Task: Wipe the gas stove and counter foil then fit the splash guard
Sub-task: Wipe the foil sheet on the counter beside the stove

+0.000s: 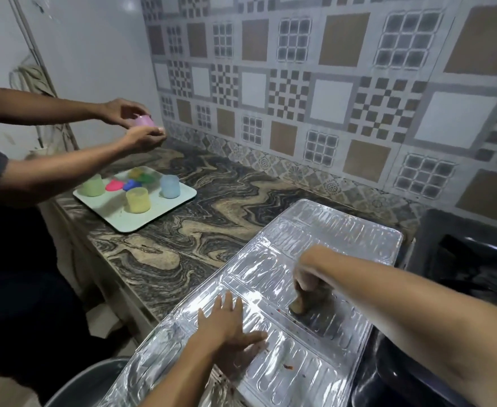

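Observation:
A shiny embossed foil splash guard (pixel 323 248) lies flat on the marbled counter (pixel 188 239), folded panels spread toward me. My left hand (pixel 226 321) presses flat on its near panel, fingers spread. My right hand (pixel 307 274) grips a brownish cloth or sponge (pixel 306 301) and presses it onto the foil; the hand is blurred. Reddish food specks (pixel 288 368) dot the foil near my left hand. The black gas stove (pixel 464 259) sits at the right edge, partly hidden by my right forearm.
Another person stands at the left, both hands holding a pink cup (pixel 144 121) above a pale tray (pixel 141 218) with several coloured cups and lids. A patterned tile wall backs the counter. A grey bin rim (pixel 89 380) sits below the counter edge.

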`<state>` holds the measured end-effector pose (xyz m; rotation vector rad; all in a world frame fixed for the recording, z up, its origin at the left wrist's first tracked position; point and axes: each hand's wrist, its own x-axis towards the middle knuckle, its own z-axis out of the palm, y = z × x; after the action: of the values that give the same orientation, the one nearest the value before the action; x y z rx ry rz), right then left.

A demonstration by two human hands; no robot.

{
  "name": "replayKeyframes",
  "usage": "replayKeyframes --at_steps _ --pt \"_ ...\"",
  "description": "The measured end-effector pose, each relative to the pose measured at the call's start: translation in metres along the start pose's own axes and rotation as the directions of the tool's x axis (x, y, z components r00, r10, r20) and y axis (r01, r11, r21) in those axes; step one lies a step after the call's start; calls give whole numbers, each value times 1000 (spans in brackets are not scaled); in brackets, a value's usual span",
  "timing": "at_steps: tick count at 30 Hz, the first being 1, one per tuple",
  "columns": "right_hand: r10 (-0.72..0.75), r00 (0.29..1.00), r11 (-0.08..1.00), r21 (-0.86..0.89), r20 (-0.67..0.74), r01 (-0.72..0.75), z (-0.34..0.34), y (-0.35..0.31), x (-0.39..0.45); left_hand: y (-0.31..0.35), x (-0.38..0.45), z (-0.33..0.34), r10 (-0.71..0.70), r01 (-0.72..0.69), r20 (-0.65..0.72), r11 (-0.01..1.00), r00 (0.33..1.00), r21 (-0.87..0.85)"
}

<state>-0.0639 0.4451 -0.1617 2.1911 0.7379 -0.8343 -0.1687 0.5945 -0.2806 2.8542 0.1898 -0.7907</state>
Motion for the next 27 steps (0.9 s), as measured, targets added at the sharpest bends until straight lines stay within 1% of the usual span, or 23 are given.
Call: replayKeyframes --at_steps 2,4,6,8,10,12,13,15,17,18,20,21,23,24,26,27 --pt "69 996 992 -111 59 -62 13 8 -5 0 1 1 0 0 1 1000 1000 -1" --pt "106 988 983 -160 114 -87 26 16 -10 -1 2 2 0 0 -6 1000 1000 1" --pt "111 977 982 -171 182 -80 28 22 -21 -1 4 2 -6 6 -11 1000 1000 -2" --pt "100 980 989 -126 175 -78 26 29 -21 2 5 1 -13 13 -6 1000 1000 -2" --pt "92 987 996 -17 135 -90 22 38 -13 6 6 2 -23 23 -13 1000 1000 5" --pt "76 995 972 220 58 -87 16 50 -6 12 8 2 -33 33 -35 999 999 5" --pt "71 997 943 327 -5 -65 13 54 -5 14 10 3 -31 31 -46 1000 998 -5" --pt "89 984 879 477 -152 -6 7 64 -4 19 16 2 -22 20 -57 1000 998 -24" --pt "112 957 818 571 -268 64 4 69 -3 24 23 0 -15 13 -53 999 998 -30" --pt "127 944 788 610 -303 90 5 72 -3 27 28 -3 -15 13 -50 999 999 -30" --pt "164 925 731 672 -342 119 6 74 -3 33 35 -7 -20 17 -46 999 999 -46" --pt "169 925 705 697 -340 128 7 75 -4 35 38 -8 -22 19 -45 998 999 -60" --pt "170 934 622 769 -313 145 10 75 -4 40 43 -10 -21 17 -48 997 999 -79" --pt "169 944 528 835 -285 157 11 77 -4 42 44 -12 -21 16 -51 996 998 -83" --pt "137 964 270 945 -226 183 15 78 -6 44 47 -14 -15 10 -56 995 998 -98" --pt "112 970 153 968 -215 197 16 78 -7 44 48 -15 -6 -1 -61 993 998 -116"
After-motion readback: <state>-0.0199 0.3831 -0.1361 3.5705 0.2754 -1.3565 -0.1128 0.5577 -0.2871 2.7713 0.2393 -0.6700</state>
